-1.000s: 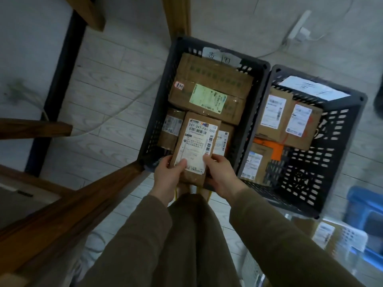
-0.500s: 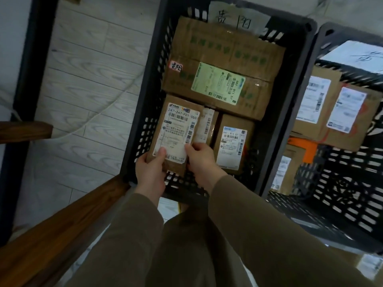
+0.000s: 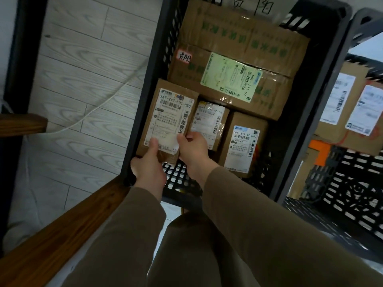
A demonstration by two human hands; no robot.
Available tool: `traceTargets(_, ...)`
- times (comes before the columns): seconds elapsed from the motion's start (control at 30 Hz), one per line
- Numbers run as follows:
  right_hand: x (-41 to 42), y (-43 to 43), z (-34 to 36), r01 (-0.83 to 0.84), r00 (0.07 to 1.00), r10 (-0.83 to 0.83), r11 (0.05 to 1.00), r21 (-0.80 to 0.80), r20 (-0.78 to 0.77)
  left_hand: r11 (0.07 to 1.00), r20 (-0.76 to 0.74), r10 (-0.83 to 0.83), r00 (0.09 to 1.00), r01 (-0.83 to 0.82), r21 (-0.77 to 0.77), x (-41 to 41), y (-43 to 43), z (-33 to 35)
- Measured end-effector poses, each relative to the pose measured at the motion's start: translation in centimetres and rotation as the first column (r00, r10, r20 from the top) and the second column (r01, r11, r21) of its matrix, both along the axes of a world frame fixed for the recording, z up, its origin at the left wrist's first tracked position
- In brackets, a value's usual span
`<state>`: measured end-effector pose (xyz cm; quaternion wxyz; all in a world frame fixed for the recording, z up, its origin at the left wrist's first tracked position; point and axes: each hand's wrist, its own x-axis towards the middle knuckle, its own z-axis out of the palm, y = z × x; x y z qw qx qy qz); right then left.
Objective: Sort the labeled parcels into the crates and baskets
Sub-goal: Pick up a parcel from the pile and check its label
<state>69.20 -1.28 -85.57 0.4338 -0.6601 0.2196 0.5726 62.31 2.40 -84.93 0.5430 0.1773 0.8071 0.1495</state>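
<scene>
**A:** From the head view, where is the parcel?

**B:** The labeled parcel (image 3: 167, 119) is inside the dark crate (image 3: 145, 104), in the near left corner beside the wall. Its far end is by the big box (image 3: 238, 48), and a small parcel (image 3: 209, 121) lies just to its right. Its near end looks raised. I cannot tell if the far end rests on the crate floor.

**A:** And the hands?

**B:** Both hold its near end. The left grip (image 3: 149, 164) has its thumb on the label and its fingers wrapped under the corner. The right grip (image 3: 193, 148) pinches the right edge, thumb on top, with the fingers hidden down the side.

**A:** How will it handle?

**B:** My guess is that it's stiff and fairly light, since it's a plain cardboard carton carried by one end. The label and tape look slick, so thumbs could slide there. It is safer to hold it by the edges and corners, fingers underneath. The gap on the right is tight, so fingers there need to come out first.
</scene>
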Motion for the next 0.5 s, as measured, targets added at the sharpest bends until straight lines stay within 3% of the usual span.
traceTargets(0.23,0.2,0.5,-1.7,-0.051,0.999,0.052,0.998,-0.04,0.013,1.0,-0.021,0.017,1.0,-0.018,-0.026,0.6,0.2,-1.8)
traceTargets(0.37,0.3,1.0,-3.0,-0.087,0.996,0.088,0.995,-0.05,0.016,0.987,-0.148,-0.124,0.981,0.107,-0.117,0.6,0.5,-2.9)
traceTargets(0.5,0.2,1.2,-4.1,-0.103,0.993,0.107,0.992,-0.066,0.055,0.977,-0.167,-0.171,0.971,0.146,-0.155,1.1,0.6,-3.2)
